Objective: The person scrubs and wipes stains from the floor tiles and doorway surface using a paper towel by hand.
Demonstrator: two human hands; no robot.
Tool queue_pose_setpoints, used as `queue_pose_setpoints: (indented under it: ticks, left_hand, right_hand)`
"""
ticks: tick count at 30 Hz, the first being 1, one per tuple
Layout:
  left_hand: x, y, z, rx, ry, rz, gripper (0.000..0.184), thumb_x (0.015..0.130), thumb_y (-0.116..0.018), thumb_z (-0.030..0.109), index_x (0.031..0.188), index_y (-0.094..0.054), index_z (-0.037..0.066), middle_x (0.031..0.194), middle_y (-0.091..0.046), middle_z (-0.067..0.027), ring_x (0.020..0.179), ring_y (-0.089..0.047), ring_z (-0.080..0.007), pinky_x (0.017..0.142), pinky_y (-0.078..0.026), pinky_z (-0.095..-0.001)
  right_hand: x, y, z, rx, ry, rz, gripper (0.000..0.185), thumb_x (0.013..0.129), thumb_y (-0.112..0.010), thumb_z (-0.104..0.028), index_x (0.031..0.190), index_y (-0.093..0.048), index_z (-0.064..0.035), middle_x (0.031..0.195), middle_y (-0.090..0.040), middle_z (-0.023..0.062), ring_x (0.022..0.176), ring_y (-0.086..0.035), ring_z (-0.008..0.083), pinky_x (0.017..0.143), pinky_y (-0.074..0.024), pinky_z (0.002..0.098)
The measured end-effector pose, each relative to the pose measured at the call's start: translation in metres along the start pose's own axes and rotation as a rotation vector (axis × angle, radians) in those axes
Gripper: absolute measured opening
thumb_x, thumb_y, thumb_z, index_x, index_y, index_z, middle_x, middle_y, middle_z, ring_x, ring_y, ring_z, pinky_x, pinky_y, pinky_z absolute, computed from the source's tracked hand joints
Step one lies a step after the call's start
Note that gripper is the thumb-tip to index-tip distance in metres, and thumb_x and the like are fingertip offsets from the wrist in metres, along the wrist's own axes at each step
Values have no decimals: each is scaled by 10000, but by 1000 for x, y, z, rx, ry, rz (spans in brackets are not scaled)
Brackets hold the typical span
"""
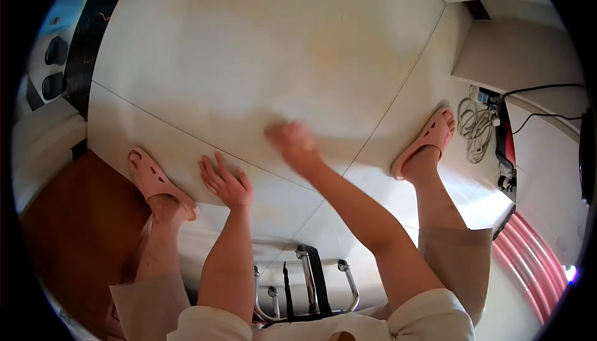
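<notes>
My left hand (227,182) is held over the pale tiled floor (249,42), near the pink slipper (155,182) on my left foot. Its fingers are spread and nothing is in them. Further right and a little higher in the view is my right hand (291,143), blurred by motion above the floor. Its fingers look curled, but the blur hides whether they hold anything. My other foot wears a matching pink slipper (429,140).
At the right, a coiled pale cable (476,130) lies beside a power strip (507,142) and black cords. Pink tubing (528,260) curves below them. Chrome chair legs (306,279) stand beneath me. A brown surface (81,216) is at the left.
</notes>
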State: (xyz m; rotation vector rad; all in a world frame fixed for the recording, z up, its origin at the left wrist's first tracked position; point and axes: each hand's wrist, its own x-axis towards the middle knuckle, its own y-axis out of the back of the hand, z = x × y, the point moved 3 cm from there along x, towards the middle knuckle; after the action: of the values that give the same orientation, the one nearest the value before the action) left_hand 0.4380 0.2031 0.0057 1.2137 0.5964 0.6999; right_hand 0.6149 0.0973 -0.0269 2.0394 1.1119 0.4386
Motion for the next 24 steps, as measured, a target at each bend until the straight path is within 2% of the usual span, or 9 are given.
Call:
queue_pose_setpoints:
  ticks: [1,3,6,10,13,15,18,22,24]
  left_hand:
    - [1,2,0,16,-4,-6,668,917,-515,296,1507,-319,52,1568,-220,-240,1459,-184,-430,1170,-141,-570]
    - [4,2,1,11,-14,3,667,919,-502,286,1513,-309,51,1569,-223,-237,1457,-184,-430,1165,-141,-568]
    - [2,6,4,-11,0,-8,673,913,-492,269,1518,-298,47,1570,-224,-234,1455,-184,-433,1159,-142,-567]
    - [3,4,0,-17,13,-34,701,871,-532,263,1504,-322,47,1567,-220,-250,1459,-180,-437,1167,-140,-577]
    - [5,5,5,-11,24,-45,723,860,-549,262,1509,-311,52,1571,-211,-248,1461,-179,-434,1167,-136,-582]
    - [5,5,3,-5,30,-45,731,858,-553,264,1512,-303,56,1572,-207,-244,1462,-175,-434,1167,-134,-583]
    - [4,7,1,-13,22,-39,730,862,-545,259,1516,-294,54,1576,-199,-236,1458,-169,-442,1163,-133,-586]
    - [7,13,3,-50,26,-62,724,866,-536,248,1517,-289,49,1579,-189,-228,1454,-163,-448,1162,-131,-588]
    - [5,11,0,-53,45,-69,732,863,-553,257,1518,-290,64,1581,-187,-223,1460,-160,-441,1165,-131,-587]
  right_hand:
    - [5,12,0,7,0,2,188,894,-586,-159,1043,-696,-130,1011,-684,72,976,-609,289,859,-488,451]
    - [11,44,6,-110,422,-114,282,869,-540,-76,1080,-708,-160,1092,-677,1,1036,-612,214,934,-469,408]
    - [97,135,92,-243,190,246,299,711,-641,-11,968,-748,-123,943,-723,53,862,-624,283,793,-485,425]
    - [173,217,142,-262,-291,594,345,727,-574,48,928,-750,-171,823,-674,88,836,-580,313,790,-448,428]
    - [167,170,96,-408,-194,550,356,721,-557,57,928,-737,-170,841,-670,86,831,-581,314,814,-440,439]
    - [137,109,50,-280,55,477,335,707,-571,57,933,-713,-145,897,-681,94,842,-589,300,809,-434,440]
    - [67,65,-16,-115,238,144,294,757,-618,-9,1003,-725,-128,995,-702,80,952,-634,252,868,-472,407]
    - [105,117,69,-105,318,-25,316,749,-626,20,994,-745,-140,1011,-726,49,963,-647,247,877,-480,383]
    - [149,170,88,-282,180,216,320,735,-612,56,940,-736,-156,948,-720,57,864,-621,276,817,-467,404]
